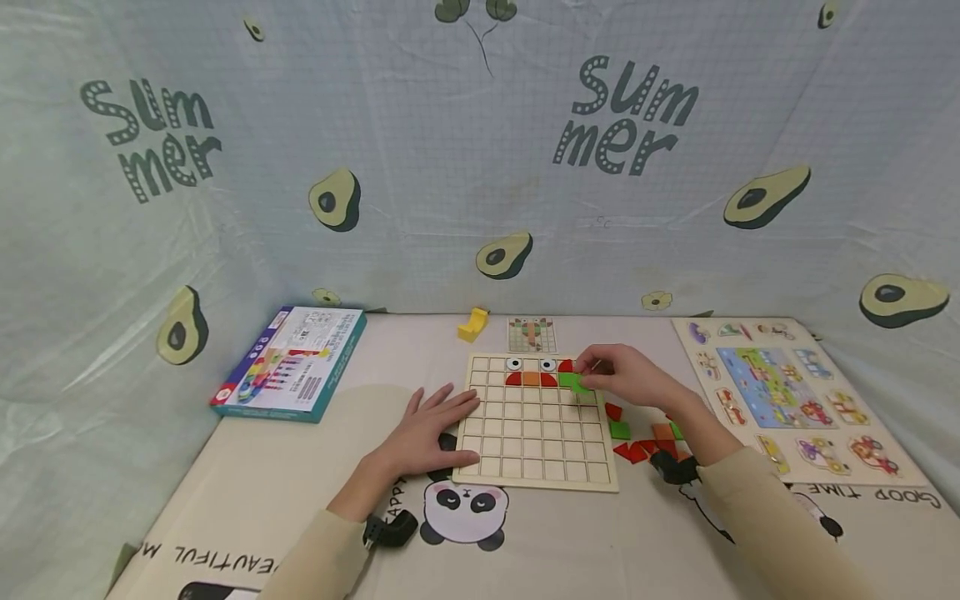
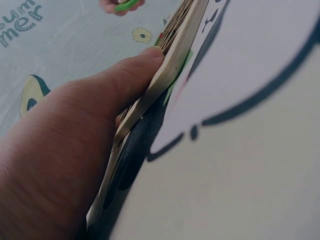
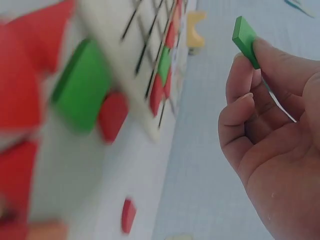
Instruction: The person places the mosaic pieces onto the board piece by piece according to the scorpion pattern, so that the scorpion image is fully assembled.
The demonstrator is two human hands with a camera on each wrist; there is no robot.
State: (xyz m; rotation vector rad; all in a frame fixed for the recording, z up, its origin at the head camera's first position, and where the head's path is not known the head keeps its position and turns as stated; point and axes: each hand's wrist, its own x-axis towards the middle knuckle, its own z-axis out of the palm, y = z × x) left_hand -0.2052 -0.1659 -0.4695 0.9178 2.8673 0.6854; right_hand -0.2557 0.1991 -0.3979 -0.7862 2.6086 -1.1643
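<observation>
A box (image 1: 288,362) lies at the left. Next, the left hand (image 1: 431,433) rests flat on the left edge of the square board (image 1: 534,432), fingers spread apart. Eye, red, orange and green pieces sit in the board's far little squares. At its far right, the right hand (image 1: 630,377) has fingers pinched tight on a green tile (image 3: 245,40), up over the board. Loose pieces (image 1: 663,432) lie right of the board on the surface (image 1: 570,542), then a picture puzzle (image 1: 787,446)

The head view looks down from the near side; close wrist views face the far wall (image 1: 420,142), sharing the board (image 1: 532,429).
</observation>
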